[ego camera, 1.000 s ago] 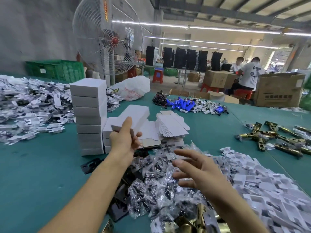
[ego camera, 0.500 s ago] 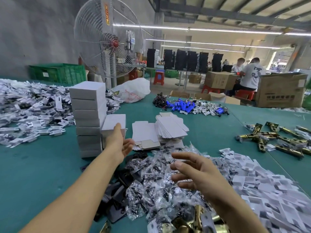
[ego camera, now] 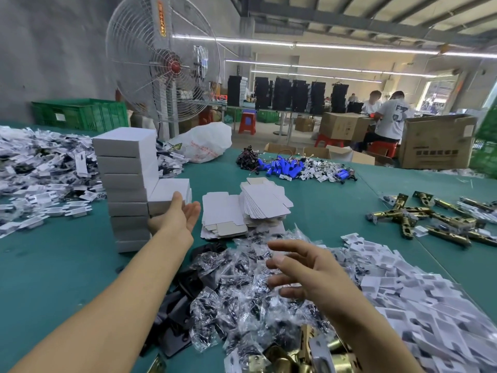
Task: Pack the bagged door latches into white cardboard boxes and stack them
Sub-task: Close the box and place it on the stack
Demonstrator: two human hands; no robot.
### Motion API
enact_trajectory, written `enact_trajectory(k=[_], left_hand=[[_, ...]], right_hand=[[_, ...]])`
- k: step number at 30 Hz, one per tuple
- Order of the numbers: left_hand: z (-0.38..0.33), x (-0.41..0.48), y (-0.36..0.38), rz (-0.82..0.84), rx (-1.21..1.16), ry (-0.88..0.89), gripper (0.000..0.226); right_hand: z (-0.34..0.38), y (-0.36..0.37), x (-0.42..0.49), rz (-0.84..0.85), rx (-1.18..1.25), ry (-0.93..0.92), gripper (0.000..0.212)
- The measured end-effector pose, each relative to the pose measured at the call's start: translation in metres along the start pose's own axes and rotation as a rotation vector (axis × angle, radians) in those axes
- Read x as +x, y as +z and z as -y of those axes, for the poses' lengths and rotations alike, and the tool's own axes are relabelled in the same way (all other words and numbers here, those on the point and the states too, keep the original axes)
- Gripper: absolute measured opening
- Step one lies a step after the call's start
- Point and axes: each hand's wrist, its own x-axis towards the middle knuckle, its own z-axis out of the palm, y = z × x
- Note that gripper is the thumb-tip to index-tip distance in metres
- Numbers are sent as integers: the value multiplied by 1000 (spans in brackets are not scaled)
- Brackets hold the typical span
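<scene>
1. Now that the white box [ego camera: 169, 191] has left its grip and sits on the short pile touching the tall stack [ego camera: 125, 168], the left hand [ego camera: 176, 220] has its fingers [ego camera: 194, 211] straight and loose, thumb against the box front.
2. The right hand [ego camera: 309, 273] hovers with fingers spread, holding nothing, above the bagged latches [ego camera: 236, 297]: crinkly clear plastic over dark metal.
3. One more box is stacked; next, I judge, comes a thin, matte flat cardboard blank [ego camera: 223, 214] from the green tabletop [ego camera: 53, 278].
</scene>
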Motion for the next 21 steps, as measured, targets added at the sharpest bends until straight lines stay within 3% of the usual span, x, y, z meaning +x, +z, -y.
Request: enact_trajectory(k=[4, 6, 9, 12, 14, 18, 21], left_hand=[[12, -4, 0, 16, -23, 123, 15], [22, -7, -7, 36, 127, 284, 22], [39, -2, -21, 166, 733, 677, 22], [54, 4, -20, 475, 1259, 881, 17], [62, 8, -11, 580, 1480, 915, 12], [67, 26, 1, 675, 1723, 746, 58], [62, 39, 2, 674, 1748, 685, 51]], right_hand=[[-2, -2, 1, 1, -24, 12, 18], [-3, -4, 2, -12, -40, 21, 18], [-6, -7, 3, -33, -83, 27, 17], [-10, -9, 4, -49, -108, 27, 17], [-12, -10, 4, -59, -122, 25, 17], [-14, -12, 5, -67, -119, 42, 16], [-17, -12, 6, -56, -126, 62, 18]])
